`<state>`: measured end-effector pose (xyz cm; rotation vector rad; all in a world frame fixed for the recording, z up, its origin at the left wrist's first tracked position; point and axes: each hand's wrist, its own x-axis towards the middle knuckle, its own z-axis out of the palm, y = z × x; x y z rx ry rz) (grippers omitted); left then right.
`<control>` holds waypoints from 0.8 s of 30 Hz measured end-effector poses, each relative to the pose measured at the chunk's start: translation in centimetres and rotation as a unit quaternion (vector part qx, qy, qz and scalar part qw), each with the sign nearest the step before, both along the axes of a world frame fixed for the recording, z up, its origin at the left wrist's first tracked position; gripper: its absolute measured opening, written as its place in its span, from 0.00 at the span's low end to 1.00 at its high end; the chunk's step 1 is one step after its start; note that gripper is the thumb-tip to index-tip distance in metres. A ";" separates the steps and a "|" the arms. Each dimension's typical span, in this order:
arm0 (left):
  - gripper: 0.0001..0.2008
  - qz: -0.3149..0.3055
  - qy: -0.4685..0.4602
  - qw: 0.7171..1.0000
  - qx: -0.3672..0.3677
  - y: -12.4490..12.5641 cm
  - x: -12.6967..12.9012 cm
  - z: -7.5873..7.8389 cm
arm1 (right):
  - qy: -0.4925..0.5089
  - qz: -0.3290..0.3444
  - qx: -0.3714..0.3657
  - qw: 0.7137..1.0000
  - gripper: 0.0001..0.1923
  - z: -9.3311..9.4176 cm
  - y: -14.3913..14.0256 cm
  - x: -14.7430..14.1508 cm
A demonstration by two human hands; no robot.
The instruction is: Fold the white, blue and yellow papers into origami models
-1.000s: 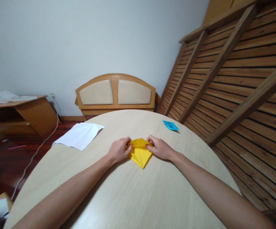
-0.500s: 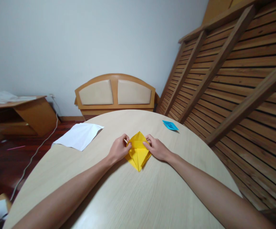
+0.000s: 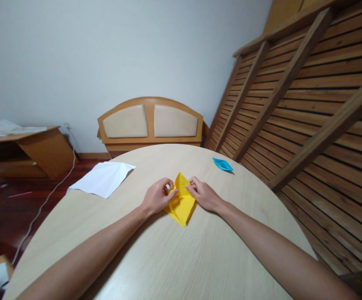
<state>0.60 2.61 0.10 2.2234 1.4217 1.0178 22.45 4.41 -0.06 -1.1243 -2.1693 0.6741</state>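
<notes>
A folded yellow paper (image 3: 181,205) lies in the middle of the round pale wooden table (image 3: 174,258), with one point toward me and one away. My left hand (image 3: 156,197) pinches its left edge with fingertips on the upper flap. My right hand (image 3: 203,195) holds the right edge, fingers pressing near the centre crease. Both forearms rest over the table.
A small blue folded paper (image 3: 222,164) lies at the far right of the table. A white sheet (image 3: 103,178) hangs over the far left edge. Beyond stand a wooden headboard (image 3: 151,123), a low cabinet (image 3: 27,150) and a slatted wooden frame (image 3: 306,104).
The top of the yellow paper, folded flat a second ago, has come up into a point, and both hands have drawn closer together on it. The paper has shifted slightly left.
</notes>
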 end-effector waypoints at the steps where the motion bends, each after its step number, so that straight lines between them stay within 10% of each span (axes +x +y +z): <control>1: 0.09 0.001 0.003 1.000 -0.001 0.0 0.0 0.0 | 0.001 0.001 0.000 1.000 0.11 0.0 0.0 0.0; 24: 0.05 0.034 0.002 0.999 -0.030 0.3 -0.1 -0.3 | -0.003 -0.043 0.082 0.996 0.06 0.0 0.2 0.2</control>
